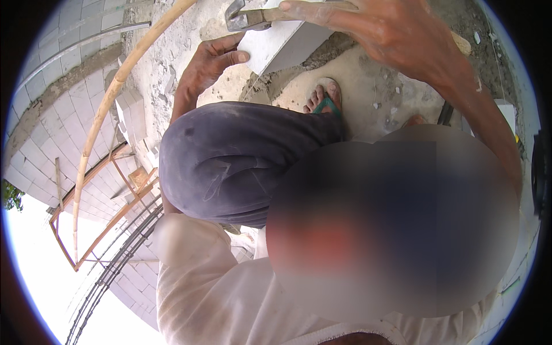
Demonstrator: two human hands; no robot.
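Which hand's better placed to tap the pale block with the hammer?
Likely the right hand: it holds the hammer, its metal head near the block. The left hand, at the block's edge, seems better suited to steadying.

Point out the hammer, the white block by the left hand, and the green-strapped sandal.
Hammer (250, 21): head view, on its metal head.
White block (294, 49): head view, on its shaded side face.
Sandal (327, 104): head view, on its green strap.

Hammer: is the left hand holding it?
No, the right hand holds the hammer, while the left hand is at the white block.
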